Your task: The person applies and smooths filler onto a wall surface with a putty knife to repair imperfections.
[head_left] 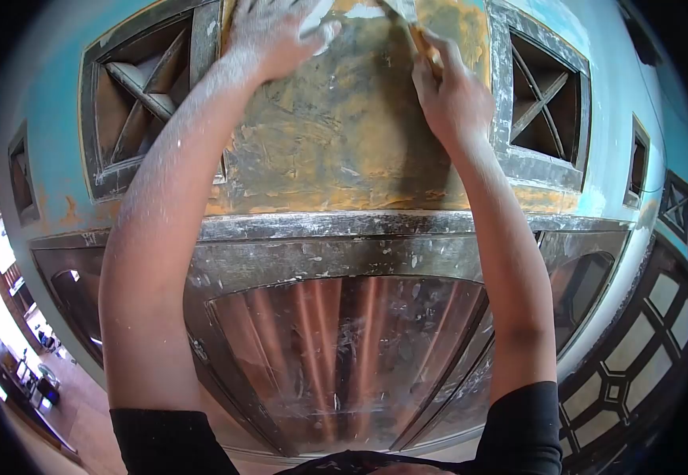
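High on the wall, my right hand (453, 95) is closed around the wooden handle of a putty knife (425, 43), whose blade points up and left against the wall panel (320, 142). The panel is patchy ochre and grey-green, with a white smear (364, 11) close to the blade. To the left, my left hand (276, 39), coated in white dust, reaches up over the panel. A pale white piece shows between its thumb and fingers; I cannot tell what it is. The upper frame edge cuts off the fingertips.
Dark wooden vents with crossed bars flank the panel: a left vent (142, 99) and a right vent (542, 103). Below runs a white-spattered ledge (336, 226) over an arched glass pane (352, 348). Turquoise wall (55, 174) surrounds them. A patterned door (629, 364) stands at lower right.
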The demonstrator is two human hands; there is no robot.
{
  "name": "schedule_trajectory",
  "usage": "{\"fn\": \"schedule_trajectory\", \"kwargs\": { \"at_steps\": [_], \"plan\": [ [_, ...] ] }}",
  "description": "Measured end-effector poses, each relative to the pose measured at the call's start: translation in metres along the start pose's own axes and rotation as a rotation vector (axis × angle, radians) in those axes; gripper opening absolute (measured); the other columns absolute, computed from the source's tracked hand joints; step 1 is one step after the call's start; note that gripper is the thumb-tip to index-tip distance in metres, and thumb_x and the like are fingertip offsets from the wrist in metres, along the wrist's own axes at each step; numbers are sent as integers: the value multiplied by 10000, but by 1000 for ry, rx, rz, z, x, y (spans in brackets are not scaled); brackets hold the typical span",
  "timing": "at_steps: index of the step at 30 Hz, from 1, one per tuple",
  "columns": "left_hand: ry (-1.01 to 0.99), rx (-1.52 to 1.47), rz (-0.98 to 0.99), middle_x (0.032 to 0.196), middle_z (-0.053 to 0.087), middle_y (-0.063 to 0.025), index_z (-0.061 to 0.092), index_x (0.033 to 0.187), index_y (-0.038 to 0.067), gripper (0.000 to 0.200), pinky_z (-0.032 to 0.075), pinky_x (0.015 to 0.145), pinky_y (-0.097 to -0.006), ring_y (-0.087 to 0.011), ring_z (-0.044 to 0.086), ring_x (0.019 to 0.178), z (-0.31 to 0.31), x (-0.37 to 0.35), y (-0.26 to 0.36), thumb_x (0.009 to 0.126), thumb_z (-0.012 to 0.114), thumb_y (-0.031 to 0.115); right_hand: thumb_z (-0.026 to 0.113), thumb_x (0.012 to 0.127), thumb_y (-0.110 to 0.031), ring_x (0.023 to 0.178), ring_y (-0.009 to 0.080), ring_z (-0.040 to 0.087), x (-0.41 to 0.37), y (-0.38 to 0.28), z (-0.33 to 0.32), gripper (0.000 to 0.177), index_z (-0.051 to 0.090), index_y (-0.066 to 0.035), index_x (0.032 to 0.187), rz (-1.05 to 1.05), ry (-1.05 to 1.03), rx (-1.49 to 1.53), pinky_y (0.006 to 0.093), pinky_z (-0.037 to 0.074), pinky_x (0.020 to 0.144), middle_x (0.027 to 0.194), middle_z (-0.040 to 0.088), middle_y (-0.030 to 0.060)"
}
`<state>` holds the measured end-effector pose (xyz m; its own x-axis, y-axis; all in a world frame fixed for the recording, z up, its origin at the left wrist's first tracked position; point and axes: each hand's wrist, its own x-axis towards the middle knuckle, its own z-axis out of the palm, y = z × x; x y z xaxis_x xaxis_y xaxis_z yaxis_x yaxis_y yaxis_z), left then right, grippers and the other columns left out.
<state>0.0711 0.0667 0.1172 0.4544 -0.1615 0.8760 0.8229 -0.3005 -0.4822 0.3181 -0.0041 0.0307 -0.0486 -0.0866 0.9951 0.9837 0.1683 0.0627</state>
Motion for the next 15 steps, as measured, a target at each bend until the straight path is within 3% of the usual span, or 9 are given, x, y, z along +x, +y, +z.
{"fn": "schedule_trajectory", "kwargs": {
  "at_steps": [6,9,10,11,13,14,15],
  "plan": [
    [142,-74,-155,1650,336,-182,390,1576,70,721,143,1280,-491,-362,239,1550,19,13,-4,972,553,428,722,908,-389,690,306,742,-2,-7,23,307,680,-271,1188,-107,224,118,424,572,609,759,759,32],
    [217,-74,-206,1640,352,-186,382,1573,44,731,147,1280,-486,-354,256,1544,20,8,-4,970,552,421,722,906,-392,686,285,745,8,-9,19,287,688,-279,1167,-74,163,113,417,568,588,753,757,37],
    [242,-56,-224,1637,358,-189,376,1572,32,737,148,1280,-484,-350,261,1543,19,7,-1,970,552,419,687,932,-391,741,285,753,23,-16,19,308,661,-258,1208,-50,129,47,439,574,711,761,755,63],
    [244,-54,-220,1637,358,-189,376,1572,32,737,148,1280,-484,-350,261,1543,17,6,0,970,552,419,687,932,-391,741,285,753,38,-23,18,308,661,-258,1208,-49,133,47,439,574,711,761,755,63],
    [243,-20,-277,1645,343,-188,365,1577,29,739,136,1283,-482,-350,254,1546,15,3,3,971,547,412,664,971,-221,784,409,713,58,-39,18,258,689,-132,1212,117,-8,326,468,541,683,836,723,221],
    [245,-24,-276,1645,343,-188,365,1577,29,739,136,1283,-482,-350,254,1546,15,1,4,971,547,412,675,963,-225,820,395,717,55,-41,27,260,710,-129,1203,41,118,373,464,544,711,887,730,217],
    [231,-69,-296,1650,334,-184,359,1582,34,738,127,1284,-485,-347,249,1549,14,-2,6,973,541,409,675,963,-225,820,395,717,47,-37,35,260,710,-129,1203,43,116,367,464,544,711,887,730,217]
  ]
}}
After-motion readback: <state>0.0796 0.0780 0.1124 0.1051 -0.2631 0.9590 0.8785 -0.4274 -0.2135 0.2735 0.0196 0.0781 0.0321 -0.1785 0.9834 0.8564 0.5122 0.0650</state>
